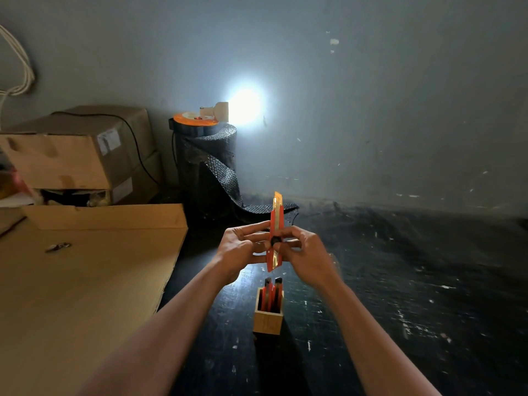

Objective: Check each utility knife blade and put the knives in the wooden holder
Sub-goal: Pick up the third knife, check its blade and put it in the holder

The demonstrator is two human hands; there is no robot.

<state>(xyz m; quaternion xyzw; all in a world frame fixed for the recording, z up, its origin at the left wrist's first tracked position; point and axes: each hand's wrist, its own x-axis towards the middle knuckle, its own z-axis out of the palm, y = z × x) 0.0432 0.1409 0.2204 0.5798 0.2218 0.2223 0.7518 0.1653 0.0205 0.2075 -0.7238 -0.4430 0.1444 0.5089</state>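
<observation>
Head view: I see both hands pinching a red utility knife upright, left hand and right hand either side, above the wooden holder, which stands on the dark desk holding two knives.

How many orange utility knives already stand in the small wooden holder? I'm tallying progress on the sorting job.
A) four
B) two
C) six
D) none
B: two dark-capped orange utility knives stand upright in the small square wooden holder, while a third orange knife is held above it between the left hand and right hand.
</observation>
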